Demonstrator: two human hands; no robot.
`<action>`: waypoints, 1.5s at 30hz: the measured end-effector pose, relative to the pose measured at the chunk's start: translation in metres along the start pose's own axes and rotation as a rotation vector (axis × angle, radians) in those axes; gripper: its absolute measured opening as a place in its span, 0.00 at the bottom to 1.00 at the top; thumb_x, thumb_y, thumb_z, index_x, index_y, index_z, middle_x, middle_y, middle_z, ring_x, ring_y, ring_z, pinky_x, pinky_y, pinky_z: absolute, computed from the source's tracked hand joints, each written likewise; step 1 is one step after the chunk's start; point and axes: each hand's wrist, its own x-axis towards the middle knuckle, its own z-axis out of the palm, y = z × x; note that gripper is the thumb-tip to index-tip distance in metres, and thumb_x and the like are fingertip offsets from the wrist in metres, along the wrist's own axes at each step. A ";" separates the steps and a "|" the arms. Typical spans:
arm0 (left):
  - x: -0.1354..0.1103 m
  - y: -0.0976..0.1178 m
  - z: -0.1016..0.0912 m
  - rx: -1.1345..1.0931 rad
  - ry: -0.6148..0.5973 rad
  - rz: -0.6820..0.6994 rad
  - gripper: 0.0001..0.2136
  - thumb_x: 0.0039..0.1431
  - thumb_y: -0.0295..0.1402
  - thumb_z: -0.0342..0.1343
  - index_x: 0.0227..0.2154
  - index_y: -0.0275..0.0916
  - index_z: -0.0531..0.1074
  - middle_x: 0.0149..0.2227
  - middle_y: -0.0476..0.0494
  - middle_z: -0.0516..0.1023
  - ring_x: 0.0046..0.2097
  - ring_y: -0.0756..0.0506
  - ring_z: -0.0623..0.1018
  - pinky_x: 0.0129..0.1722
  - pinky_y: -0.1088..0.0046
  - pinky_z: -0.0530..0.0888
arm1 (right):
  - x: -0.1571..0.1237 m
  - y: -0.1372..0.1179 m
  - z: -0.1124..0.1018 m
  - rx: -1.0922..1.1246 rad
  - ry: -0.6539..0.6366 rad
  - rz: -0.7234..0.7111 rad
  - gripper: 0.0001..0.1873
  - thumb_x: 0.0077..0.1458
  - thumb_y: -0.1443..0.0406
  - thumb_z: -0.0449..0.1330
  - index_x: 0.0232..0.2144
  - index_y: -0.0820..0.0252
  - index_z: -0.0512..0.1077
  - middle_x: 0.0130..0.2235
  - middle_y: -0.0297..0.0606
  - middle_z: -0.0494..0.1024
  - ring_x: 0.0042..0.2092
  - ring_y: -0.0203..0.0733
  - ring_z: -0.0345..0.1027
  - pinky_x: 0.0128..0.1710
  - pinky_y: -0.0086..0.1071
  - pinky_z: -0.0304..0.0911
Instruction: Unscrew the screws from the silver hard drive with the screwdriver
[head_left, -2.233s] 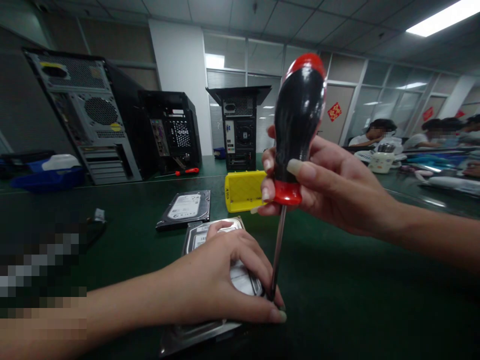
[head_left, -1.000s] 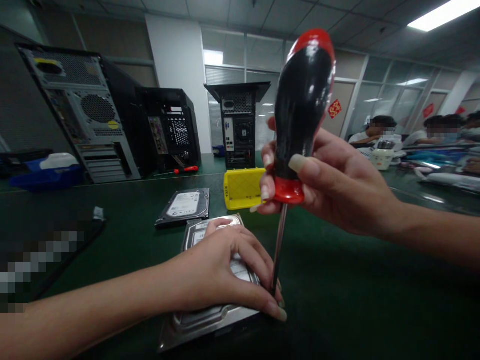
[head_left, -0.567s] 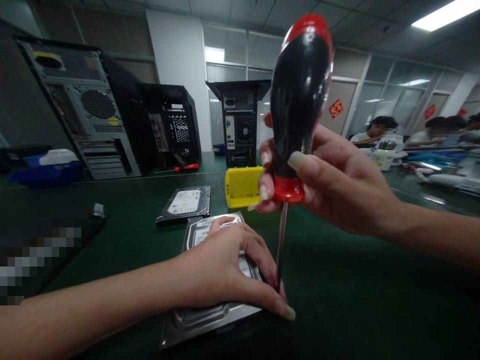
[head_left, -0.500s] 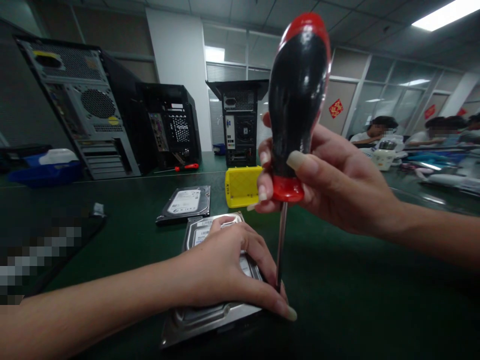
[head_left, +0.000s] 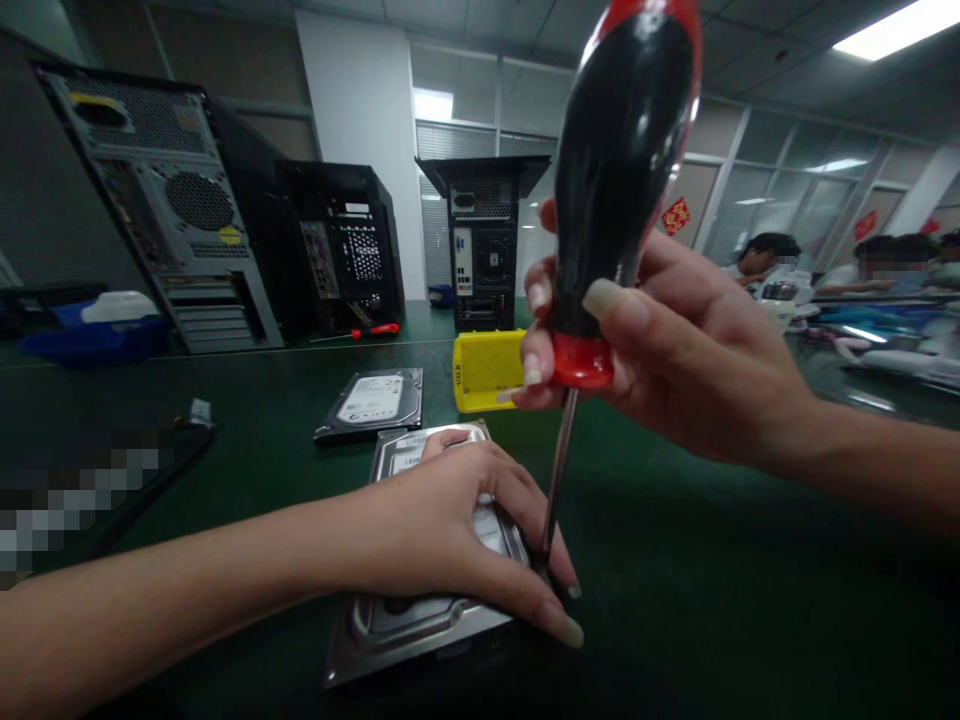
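A silver hard drive (head_left: 405, 625) lies flat on the green table near me. My left hand (head_left: 450, 530) presses down on its top, fingers curled over the right edge beside the screwdriver tip. My right hand (head_left: 667, 350) grips a black and red screwdriver (head_left: 622, 170) at the lower end of its handle, holding it almost upright. Its metal shaft (head_left: 556, 470) runs down to the drive's right edge, where my left fingers hide the tip.
A second hard drive (head_left: 371, 402) and a yellow box (head_left: 487, 370) lie farther back. Three open computer cases (head_left: 180, 220) stand along the far edge, with a small red screwdriver (head_left: 375, 330) in front. A black cable (head_left: 150, 480) lies at left. Other people sit at the far right.
The screwdriver handle has risen and tilted slightly to the right. My left hand stays on the drive, and my view has shifted a little.
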 end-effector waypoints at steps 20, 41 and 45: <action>-0.002 -0.008 -0.012 0.056 -0.059 0.158 0.03 0.54 0.27 0.62 0.31 0.34 0.80 0.36 0.44 0.81 0.45 0.45 0.76 0.50 0.70 0.66 | 0.002 -0.003 0.003 0.011 0.069 0.040 0.19 0.56 0.71 0.49 0.50 0.59 0.53 0.37 0.27 0.69 0.38 0.23 0.71 0.41 0.23 0.73; 0.001 -0.006 -0.006 0.086 -0.027 0.052 0.05 0.52 0.33 0.65 0.31 0.39 0.80 0.34 0.51 0.81 0.42 0.48 0.77 0.46 0.73 0.65 | 0.000 -0.007 -0.002 -0.076 0.059 -0.001 0.18 0.56 0.72 0.47 0.50 0.61 0.52 0.36 0.27 0.69 0.38 0.23 0.72 0.40 0.24 0.74; -0.002 -0.007 -0.007 0.133 -0.057 0.098 0.07 0.54 0.35 0.63 0.36 0.39 0.80 0.35 0.49 0.81 0.41 0.48 0.76 0.42 0.75 0.65 | 0.000 -0.006 -0.003 -0.043 0.026 -0.042 0.18 0.56 0.69 0.51 0.49 0.61 0.53 0.37 0.29 0.70 0.38 0.25 0.72 0.40 0.23 0.74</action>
